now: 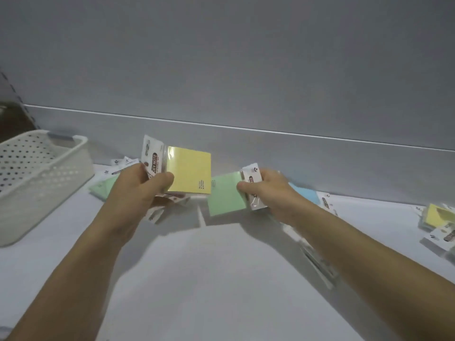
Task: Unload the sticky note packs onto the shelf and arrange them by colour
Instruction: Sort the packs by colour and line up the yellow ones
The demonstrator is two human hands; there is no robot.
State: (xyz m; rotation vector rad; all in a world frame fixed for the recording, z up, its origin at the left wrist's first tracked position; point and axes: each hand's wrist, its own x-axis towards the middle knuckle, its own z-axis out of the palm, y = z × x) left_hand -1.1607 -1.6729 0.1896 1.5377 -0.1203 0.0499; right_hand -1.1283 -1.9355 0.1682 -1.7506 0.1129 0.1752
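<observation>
Though blurred, blue pack (pixel 304 194) behind right hand (pixel 270 193).

A matt yellow paper pack (pixel 190 174), glossy film catching light at its printed card header, sits in the left hand's (pixel 138 190) grip. The right hand (pixel 269 194) pinches a matt green paper pack (pixel 225 195) by its shiny wrapped header. Left of the grip, a perforated white plastic basket (pixel 37 183) rests on the smooth, matt pale shelf (pixel 209 279).
</observation>
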